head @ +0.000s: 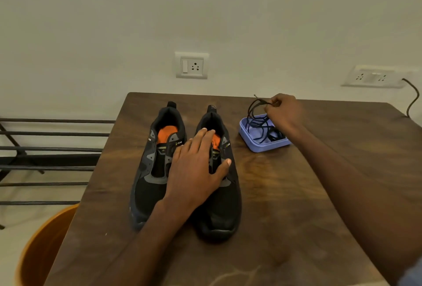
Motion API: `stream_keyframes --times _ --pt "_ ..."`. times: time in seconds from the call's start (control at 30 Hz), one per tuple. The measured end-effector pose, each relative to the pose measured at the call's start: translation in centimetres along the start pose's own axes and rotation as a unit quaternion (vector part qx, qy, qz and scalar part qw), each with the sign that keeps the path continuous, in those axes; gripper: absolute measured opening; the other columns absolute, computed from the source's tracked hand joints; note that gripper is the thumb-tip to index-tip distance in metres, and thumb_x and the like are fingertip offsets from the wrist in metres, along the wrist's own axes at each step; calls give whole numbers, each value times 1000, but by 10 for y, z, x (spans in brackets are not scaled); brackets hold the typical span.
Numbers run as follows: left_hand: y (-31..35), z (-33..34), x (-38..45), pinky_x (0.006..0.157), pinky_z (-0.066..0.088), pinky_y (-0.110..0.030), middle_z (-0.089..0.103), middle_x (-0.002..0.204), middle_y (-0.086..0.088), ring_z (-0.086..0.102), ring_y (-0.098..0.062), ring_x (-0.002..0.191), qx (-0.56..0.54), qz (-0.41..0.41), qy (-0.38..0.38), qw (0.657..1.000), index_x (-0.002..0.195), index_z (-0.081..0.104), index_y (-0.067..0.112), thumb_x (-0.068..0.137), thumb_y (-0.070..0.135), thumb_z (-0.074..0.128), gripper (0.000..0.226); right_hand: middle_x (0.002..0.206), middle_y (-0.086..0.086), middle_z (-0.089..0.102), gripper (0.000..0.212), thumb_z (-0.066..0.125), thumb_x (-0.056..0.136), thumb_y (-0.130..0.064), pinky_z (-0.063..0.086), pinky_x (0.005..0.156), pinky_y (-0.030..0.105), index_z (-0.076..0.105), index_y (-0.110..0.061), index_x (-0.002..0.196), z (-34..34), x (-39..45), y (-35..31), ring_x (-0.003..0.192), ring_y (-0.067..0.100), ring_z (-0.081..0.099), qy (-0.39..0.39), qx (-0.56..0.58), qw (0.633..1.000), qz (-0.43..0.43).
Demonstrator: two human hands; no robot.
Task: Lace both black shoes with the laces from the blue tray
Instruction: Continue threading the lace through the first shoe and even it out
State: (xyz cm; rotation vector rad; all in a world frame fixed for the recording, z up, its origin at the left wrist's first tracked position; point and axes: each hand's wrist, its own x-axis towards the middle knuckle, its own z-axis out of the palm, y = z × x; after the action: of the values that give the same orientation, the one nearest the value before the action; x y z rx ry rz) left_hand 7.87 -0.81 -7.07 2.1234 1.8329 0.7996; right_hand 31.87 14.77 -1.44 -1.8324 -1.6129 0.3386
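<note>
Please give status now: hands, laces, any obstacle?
Left hand flat on right shoe, open. Right hand pinching black lace, lifting from blue tray. Both shoes unlaced. Nothing blocking.

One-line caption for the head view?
Right hand lifts lace from blue tray; left hand rests on unlaced shoe.
</note>
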Motion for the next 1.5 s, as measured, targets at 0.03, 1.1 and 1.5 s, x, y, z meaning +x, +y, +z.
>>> stream_keyframes --times 0.03,1.1,1.5 --pt "-1 0 0 128 19 -48 16 172 9 23 -14 156 -3 -1 0 1000 163 14 33 95 71 49 85 74 -1 71 4 67 86 -18 55 67 33 70 -20 85 -2 -1 0 71 18 67 7 36 999 16" --pt "18 -87 -14 45 29 -21 43 57 -2 32 -13 48 -468 3 7 884 93 76 15 102 28 63 20 128 5 58 58 66 72 -5 51 94 45 65 -20 128 -28 -171 -29 118 29 53 90 -1 995 50" --pt "20 -53 -17 50 40 -26 58 57 4 46 -14 50 -367 -10 7 930 101 76 16 100 27 68 14 62 -3 64 19 57 105 -17 54 68 31 76 -18 105 -23 -176 -46 61 12 59 -155 273 948 -50"
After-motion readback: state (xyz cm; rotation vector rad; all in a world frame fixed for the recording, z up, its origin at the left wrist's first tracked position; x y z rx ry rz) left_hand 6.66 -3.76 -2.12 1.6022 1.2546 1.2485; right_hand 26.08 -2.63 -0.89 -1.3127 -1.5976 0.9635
